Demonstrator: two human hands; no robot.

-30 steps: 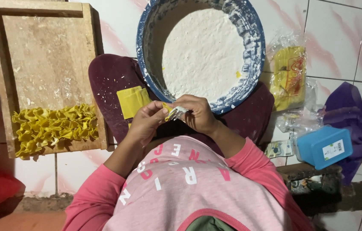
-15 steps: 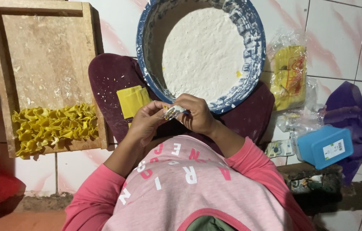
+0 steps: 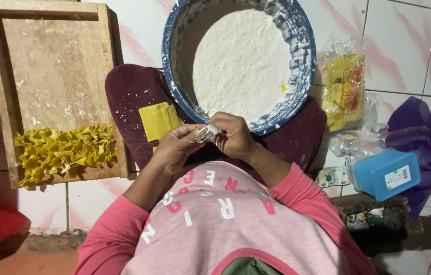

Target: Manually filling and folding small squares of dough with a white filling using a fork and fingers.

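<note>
The left hand [image 3: 174, 147] and the right hand [image 3: 233, 135] meet over the person's lap, and both pinch one small folded piece [image 3: 206, 133] between their fingertips. The piece looks pale and shiny with some white paste on it, and a bit of yellow shows at its edge. It sits right between the two hands, just near the rim of the big blue bowl [image 3: 297, 91]. The bowl rests on the lap, on the far side of the hands, and it holds a lot of white paste [image 3: 243, 63]. A flat yellow square [image 3: 159, 121] lies on the dark red cloth of the left leg, just beside the left hand. To the left, a wooden tray [image 3: 55, 66] holds a row of folded yellow pieces [image 3: 65, 152] along its near edge. The rest of the tray is bare, so I think only part of the work is done. To the right lie a plastic bag with yellow sheets [image 3: 347, 89] and a blue box [image 3: 386, 174], so more pieces seem left to make.
</note>
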